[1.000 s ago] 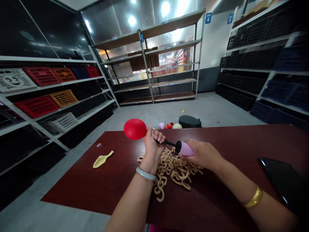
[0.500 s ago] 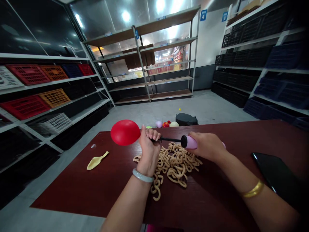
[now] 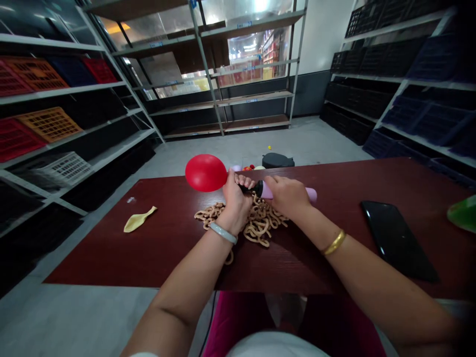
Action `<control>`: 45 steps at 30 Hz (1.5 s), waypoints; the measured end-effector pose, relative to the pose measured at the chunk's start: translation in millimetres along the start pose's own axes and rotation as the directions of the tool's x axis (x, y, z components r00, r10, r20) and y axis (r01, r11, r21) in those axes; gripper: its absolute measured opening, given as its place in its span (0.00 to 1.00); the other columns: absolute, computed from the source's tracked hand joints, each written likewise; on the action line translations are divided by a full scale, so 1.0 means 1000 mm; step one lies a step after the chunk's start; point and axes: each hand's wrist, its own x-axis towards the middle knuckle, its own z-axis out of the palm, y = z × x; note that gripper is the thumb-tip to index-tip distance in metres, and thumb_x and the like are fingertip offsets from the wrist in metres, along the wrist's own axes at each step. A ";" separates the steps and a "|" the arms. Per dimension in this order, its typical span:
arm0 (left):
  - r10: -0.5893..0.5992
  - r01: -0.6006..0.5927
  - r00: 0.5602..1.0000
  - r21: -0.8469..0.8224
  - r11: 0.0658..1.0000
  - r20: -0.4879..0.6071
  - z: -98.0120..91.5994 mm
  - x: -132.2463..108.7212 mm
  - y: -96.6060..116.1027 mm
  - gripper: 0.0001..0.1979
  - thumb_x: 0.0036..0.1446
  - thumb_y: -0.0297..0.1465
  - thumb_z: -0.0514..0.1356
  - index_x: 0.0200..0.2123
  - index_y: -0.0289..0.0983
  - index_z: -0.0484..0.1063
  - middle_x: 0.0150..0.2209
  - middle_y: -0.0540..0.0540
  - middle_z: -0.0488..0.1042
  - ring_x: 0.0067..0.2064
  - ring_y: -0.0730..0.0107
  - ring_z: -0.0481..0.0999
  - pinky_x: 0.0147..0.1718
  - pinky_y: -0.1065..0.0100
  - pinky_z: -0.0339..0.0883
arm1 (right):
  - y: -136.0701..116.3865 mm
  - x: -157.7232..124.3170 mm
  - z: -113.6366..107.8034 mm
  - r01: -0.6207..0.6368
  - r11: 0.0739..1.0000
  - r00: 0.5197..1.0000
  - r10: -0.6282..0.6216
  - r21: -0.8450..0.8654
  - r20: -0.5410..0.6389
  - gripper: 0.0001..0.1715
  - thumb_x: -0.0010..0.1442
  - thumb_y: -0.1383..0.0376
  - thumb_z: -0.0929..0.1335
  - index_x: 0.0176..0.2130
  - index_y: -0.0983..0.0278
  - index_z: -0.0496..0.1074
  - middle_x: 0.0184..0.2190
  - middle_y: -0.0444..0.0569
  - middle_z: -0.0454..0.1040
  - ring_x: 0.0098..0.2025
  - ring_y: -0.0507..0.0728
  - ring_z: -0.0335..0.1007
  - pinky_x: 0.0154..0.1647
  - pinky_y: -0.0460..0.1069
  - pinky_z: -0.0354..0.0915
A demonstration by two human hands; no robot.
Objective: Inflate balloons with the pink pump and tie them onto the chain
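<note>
A partly inflated red balloon [image 3: 206,172] sticks out to the left of my left hand [image 3: 237,194]. That hand is closed around the balloon's neck and the black nozzle end of a hand pump. My right hand [image 3: 289,195] wraps the lilac barrel of the balloon pump [image 3: 312,195], whose rounded end shows past my fingers. Barrel and nozzle end are close together, with the balloon's neck hidden in my grip. Beneath both hands lies a pile of tan, curled ring-like pieces [image 3: 260,229], partly covered by my left forearm. A limp pale yellow balloon [image 3: 140,220] rests to the left.
On the dark red-brown table [image 3: 148,263], a black phone-like slab [image 3: 397,240] lies at right. A green object [image 3: 464,214] is cut off at the right edge. Beyond the table stand a dark grey bag-like item [image 3: 277,160] and shelves with crates [image 3: 52,124].
My right hand has pushed the pump barrel left toward my left hand, so the black rod no longer shows. The view has tilted down, bringing my lap into sight.
</note>
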 end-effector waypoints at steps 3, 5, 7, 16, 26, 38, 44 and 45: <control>0.030 -0.030 0.999 0.000 1.000 0.022 0.004 0.008 0.012 0.26 0.62 0.43 0.57 0.18 0.37 0.50 0.13 0.56 0.51 0.15 0.79 0.53 0.18 0.72 0.48 | 0.011 0.001 0.003 -0.008 1.000 0.999 0.009 0.002 -0.040 0.19 0.60 0.54 0.65 0.47 0.61 0.66 0.42 0.54 0.75 0.40 0.62 0.71 0.33 0.50 0.55; 0.050 -0.050 0.999 -0.006 0.999 0.005 0.006 0.017 0.027 0.26 0.62 0.43 0.57 0.18 0.38 0.50 0.13 0.56 0.51 0.15 0.79 0.53 0.18 0.72 0.48 | 0.023 0.002 0.004 -0.033 0.999 0.997 0.032 -0.009 -0.069 0.22 0.60 0.54 0.65 0.50 0.62 0.67 0.43 0.54 0.75 0.42 0.62 0.71 0.34 0.51 0.55; 0.068 -0.068 0.998 -0.011 0.998 -0.012 0.006 0.025 0.044 0.26 0.62 0.42 0.57 0.18 0.38 0.50 0.13 0.56 0.50 0.14 0.79 0.53 0.17 0.72 0.48 | 0.036 0.002 0.003 -0.056 0.998 0.995 0.054 -0.030 -0.087 0.24 0.59 0.54 0.65 0.52 0.62 0.67 0.42 0.55 0.75 0.42 0.63 0.70 0.35 0.51 0.56; 0.114 -0.122 0.990 -0.104 0.987 -0.078 -0.009 0.019 0.030 0.26 0.62 0.41 0.57 0.18 0.37 0.48 0.15 0.56 0.50 0.16 0.80 0.54 0.19 0.73 0.52 | 0.058 -0.001 -0.002 -0.035 0.991 0.995 0.022 -0.129 -0.099 0.22 0.59 0.56 0.63 0.49 0.65 0.69 0.38 0.56 0.74 0.38 0.63 0.69 0.35 0.53 0.51; -0.005 0.008 0.999 -0.095 0.995 0.031 0.008 -0.012 -0.016 0.23 0.64 0.38 0.55 0.19 0.37 0.53 0.15 0.55 0.52 0.17 0.78 0.55 0.21 0.71 0.53 | 0.015 -0.007 -0.005 0.030 0.994 0.991 -0.044 -0.110 -0.124 0.16 0.59 0.60 0.63 0.44 0.65 0.70 0.36 0.54 0.74 0.37 0.61 0.68 0.33 0.53 0.48; 0.091 -0.091 0.996 -0.095 0.991 -0.006 -0.007 0.020 0.050 0.25 0.66 0.37 0.52 0.17 0.38 0.51 0.12 0.55 0.50 0.14 0.78 0.51 0.17 0.71 0.48 | 0.043 0.000 0.012 -0.002 0.998 0.986 -0.007 -0.056 -0.165 0.23 0.58 0.52 0.64 0.48 0.61 0.70 0.38 0.51 0.76 0.38 0.60 0.70 0.31 0.51 0.48; 0.178 -0.169 0.982 -0.120 0.978 0.065 -0.009 0.020 0.079 0.25 0.66 0.36 0.51 0.16 0.38 0.50 0.12 0.55 0.50 0.15 0.79 0.50 0.17 0.71 0.48 | 0.046 -0.002 -0.001 -0.035 0.995 0.982 0.018 -0.088 -0.187 0.24 0.58 0.51 0.63 0.47 0.63 0.70 0.36 0.53 0.75 0.36 0.61 0.69 0.31 0.51 0.48; 0.184 -0.177 0.982 -0.118 0.977 0.053 -0.009 0.018 0.076 0.26 0.66 0.38 0.51 0.16 0.38 0.49 0.13 0.55 0.50 0.15 0.79 0.50 0.17 0.71 0.48 | 0.044 -0.002 -0.002 -0.041 0.995 0.984 0.024 -0.092 -0.176 0.25 0.57 0.51 0.63 0.47 0.64 0.70 0.36 0.54 0.75 0.35 0.61 0.69 0.31 0.51 0.48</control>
